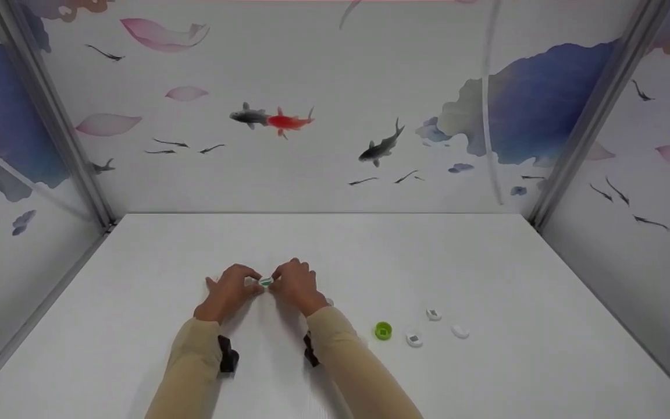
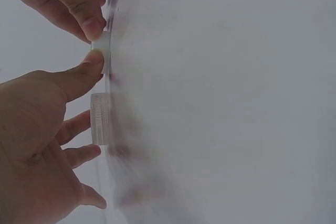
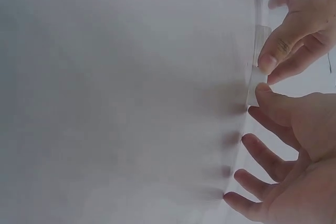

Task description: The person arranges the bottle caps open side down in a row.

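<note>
Between the two hands, on the white table, is a small round white cap (image 1: 266, 281) with a green mark on top. My left hand (image 1: 231, 293) pinches its left side, the thumb (image 2: 86, 72) on its near edge. From the right, my right hand (image 1: 299, 285) pinches the same cap between thumb and forefinger, its other fingers (image 3: 262, 156) spread with their tips down by the table. A clear ridged cap (image 2: 99, 119) stands close by the left hand's fingers, partly behind the hand in the head view.
Right of the right forearm lie a green cap (image 1: 383, 330), a white cap with a grey square (image 1: 414, 340), another such cap (image 1: 433, 315) and a plain white disc (image 1: 460, 331). A pale round piece (image 1: 330, 302) shows beside the right wrist. Printed panels (image 1: 335, 192) wall the table's back and sides.
</note>
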`<state>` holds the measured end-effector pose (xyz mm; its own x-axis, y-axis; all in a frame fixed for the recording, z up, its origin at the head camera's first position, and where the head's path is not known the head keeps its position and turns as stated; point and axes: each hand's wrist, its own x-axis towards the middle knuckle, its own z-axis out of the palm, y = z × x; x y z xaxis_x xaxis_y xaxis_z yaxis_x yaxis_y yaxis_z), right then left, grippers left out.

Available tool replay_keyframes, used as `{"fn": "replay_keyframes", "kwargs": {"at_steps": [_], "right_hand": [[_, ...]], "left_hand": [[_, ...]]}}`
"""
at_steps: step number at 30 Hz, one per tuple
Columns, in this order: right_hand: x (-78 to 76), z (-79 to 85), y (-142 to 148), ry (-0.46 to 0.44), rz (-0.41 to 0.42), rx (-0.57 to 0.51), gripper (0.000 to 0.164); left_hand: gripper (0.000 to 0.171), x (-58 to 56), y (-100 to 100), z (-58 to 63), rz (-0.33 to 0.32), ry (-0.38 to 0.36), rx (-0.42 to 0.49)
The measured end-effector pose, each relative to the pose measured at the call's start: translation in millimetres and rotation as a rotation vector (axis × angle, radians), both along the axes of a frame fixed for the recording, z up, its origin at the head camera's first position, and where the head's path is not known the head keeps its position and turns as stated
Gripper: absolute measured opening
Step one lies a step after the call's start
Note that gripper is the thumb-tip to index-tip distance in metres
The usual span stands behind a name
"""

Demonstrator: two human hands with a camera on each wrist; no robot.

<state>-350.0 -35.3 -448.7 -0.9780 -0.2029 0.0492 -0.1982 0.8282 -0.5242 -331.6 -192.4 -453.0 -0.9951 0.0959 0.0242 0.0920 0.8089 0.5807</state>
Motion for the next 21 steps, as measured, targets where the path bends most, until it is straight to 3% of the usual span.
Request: {"fn": "replay_keyframes", "kwargs": {"at_steps": [4,9,15,21], "right_hand": [[0.2,6.7,6,-0.028,0.024,0.022,0.027],[0.6,29.7,23,-0.052,0.110,0.031,0.034],[6.5,57.8,50,-0.078,0.210,-0.006,0.035],[18.6,68.0,75,-0.046,0.255,-0.012,0.035]], "left_hand": [[0.041,1.2,-1,7.8,-0.036,-0.045,-0.035],[0.049,3.9,-3,25.1,-0.079,-0.073,-0.081],[0.046,13.0,-1,44.4,-0.123,-0.019,-0.080],[0.043,24.7,7,48.8,-0.189,-0.007,-0.019]]}}
